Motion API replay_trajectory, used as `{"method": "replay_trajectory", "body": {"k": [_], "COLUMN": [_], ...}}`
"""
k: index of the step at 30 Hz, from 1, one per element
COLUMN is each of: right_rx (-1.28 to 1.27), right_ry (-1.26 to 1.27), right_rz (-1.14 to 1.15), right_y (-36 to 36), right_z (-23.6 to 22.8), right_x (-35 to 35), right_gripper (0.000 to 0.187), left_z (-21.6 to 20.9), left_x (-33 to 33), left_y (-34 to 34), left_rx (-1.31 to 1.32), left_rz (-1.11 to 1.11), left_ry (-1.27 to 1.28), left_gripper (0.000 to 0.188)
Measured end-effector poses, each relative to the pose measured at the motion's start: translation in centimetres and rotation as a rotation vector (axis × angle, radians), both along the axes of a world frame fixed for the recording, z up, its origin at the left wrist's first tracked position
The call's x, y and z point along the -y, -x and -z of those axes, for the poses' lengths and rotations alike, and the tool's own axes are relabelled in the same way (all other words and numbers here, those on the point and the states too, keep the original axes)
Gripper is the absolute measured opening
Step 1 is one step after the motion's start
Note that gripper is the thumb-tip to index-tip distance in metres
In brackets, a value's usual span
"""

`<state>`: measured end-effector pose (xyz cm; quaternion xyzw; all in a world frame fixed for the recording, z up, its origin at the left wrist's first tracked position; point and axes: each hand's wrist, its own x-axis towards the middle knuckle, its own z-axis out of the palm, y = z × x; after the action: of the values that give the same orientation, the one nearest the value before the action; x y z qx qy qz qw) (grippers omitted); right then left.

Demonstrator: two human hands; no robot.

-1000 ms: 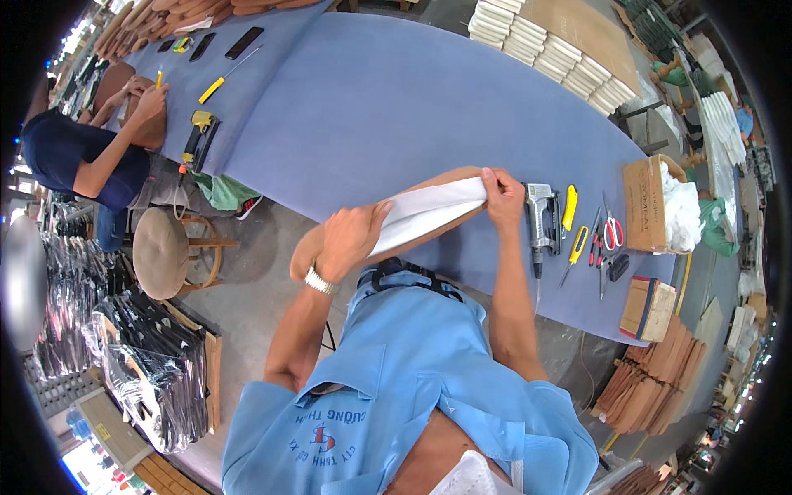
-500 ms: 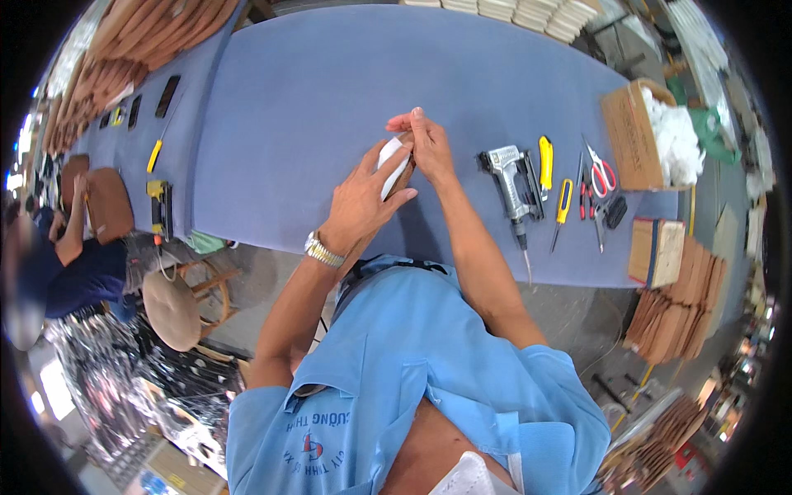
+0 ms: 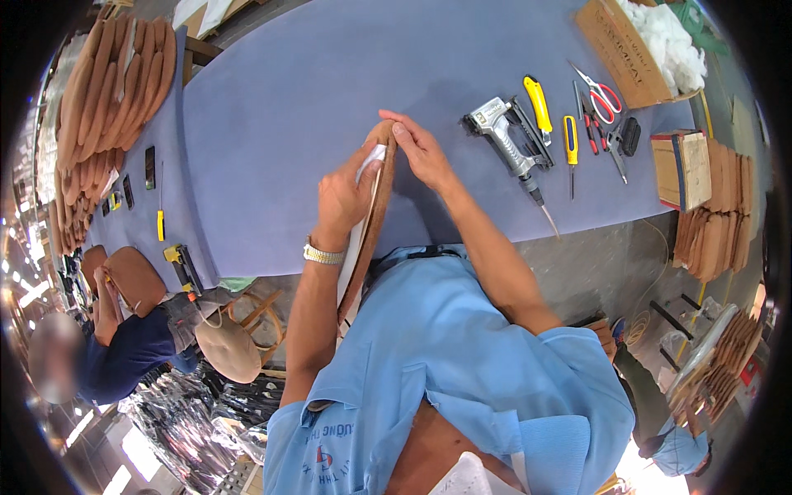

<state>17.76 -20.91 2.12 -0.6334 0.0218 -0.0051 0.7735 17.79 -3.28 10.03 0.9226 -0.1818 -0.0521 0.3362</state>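
Note:
A brown upholstered seat pad (image 3: 379,198) stands on edge between my hands, its length running from the table toward my waist. White material (image 3: 355,252) shows along its left face. My left hand (image 3: 341,200) grips that face near the far end, thumb over the white material. At the pad's far tip, my right hand (image 3: 424,157) presses its fingers over the rounded end. Right of my hands lie a pneumatic staple gun (image 3: 507,140), a yellow utility knife (image 3: 538,106) and a yellow-handled screwdriver (image 3: 570,142).
Red-handled scissors (image 3: 605,99) and pliers (image 3: 592,124) lie farther right, beside a cardboard box (image 3: 623,54) of white stuffing. Stacked brown pads (image 3: 115,91) stand at left. A co-worker (image 3: 124,355) handles another pad there, near a second staple gun (image 3: 181,266) and a round stool (image 3: 227,346).
The pad has tilted up on edge, so its long brown side now shows. My left hand has turned more upright around it. The view has shifted and rotated.

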Motion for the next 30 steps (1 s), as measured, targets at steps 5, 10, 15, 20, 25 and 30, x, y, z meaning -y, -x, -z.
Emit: {"method": "replay_trajectory", "body": {"k": [5, 10, 15, 20, 25, 30], "right_rx": [-0.034, -0.053, -0.052, 0.029, -0.036, -0.068], "right_ry": [0.141, 0.218, 0.273, 0.348, 0.29, 0.405], "right_rz": [-0.04, -0.034, -0.021, 0.044, 0.026, 0.031], "right_y": [-1.5, -1.8, -1.9, -2.3, -1.9, -0.7], "right_z": [-0.7, -0.9, -1.1, -0.6, -1.4, -0.6], "right_x": [0.5, 0.2, -0.4, -1.1, -0.3, 5.2], "right_gripper": [0.04, 0.039, 0.04, 0.038, 0.037, 0.04], "left_z": [0.0, -0.2, 0.3, -2.8, -0.5, 1.4], "left_x": [-1.0, -0.8, -1.0, -0.1, 0.8, 1.8], "left_y": [-2.5, -2.9, -2.9, -4.2, -3.9, -2.2], "left_rx": [-0.023, -0.08, 0.102, 0.075, 0.132, 0.203], "left_rz": [0.039, -0.008, 0.078, 0.203, 0.187, 0.037], "left_ry": [0.014, -0.032, -0.015, -0.32, -0.136, -0.048], "left_gripper": [0.034, 0.032, 0.034, 0.045, 0.042, 0.033]}}
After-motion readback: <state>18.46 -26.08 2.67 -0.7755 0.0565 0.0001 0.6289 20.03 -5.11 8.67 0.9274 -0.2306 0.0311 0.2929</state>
